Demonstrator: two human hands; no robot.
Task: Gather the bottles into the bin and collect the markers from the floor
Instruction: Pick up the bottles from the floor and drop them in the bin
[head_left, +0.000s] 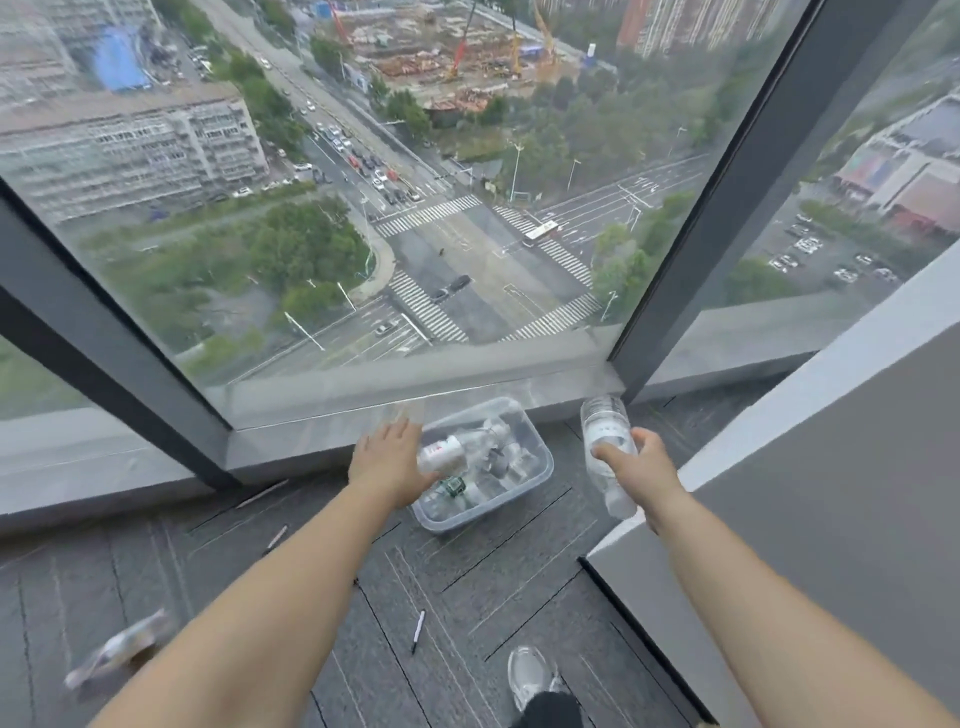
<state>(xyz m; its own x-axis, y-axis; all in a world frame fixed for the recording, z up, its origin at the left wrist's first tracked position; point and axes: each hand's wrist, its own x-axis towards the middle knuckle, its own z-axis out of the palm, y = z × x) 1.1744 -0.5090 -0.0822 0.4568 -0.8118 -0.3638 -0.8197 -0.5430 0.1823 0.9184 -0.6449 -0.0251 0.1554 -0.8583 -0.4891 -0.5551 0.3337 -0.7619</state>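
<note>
The right hand (639, 464) is wrapped round the middle of a clear bottle (605, 441), held nearly upright and off to the right of the bin (540, 480), probably so it can be swung over the rim and dropped in. The left hand (392, 460) reaches over the bin's left edge, back upward and fingers stretched forward. A red-labelled bottle (441, 452) lies against its thumb side, and I cannot tell whether the hand pinches it or only hovers beside it. The bin sits between the two hands, just below them, tight against the window (363, 234), and already holds several bottles. Behind the left hand, back along its forearm, a loose bottle (119, 652) lies blurred on the floor (493, 582). One marker (418, 630) lies between the forearms and two paler markers (277, 538) to the left, so the marker part looks not yet begun.
</note>
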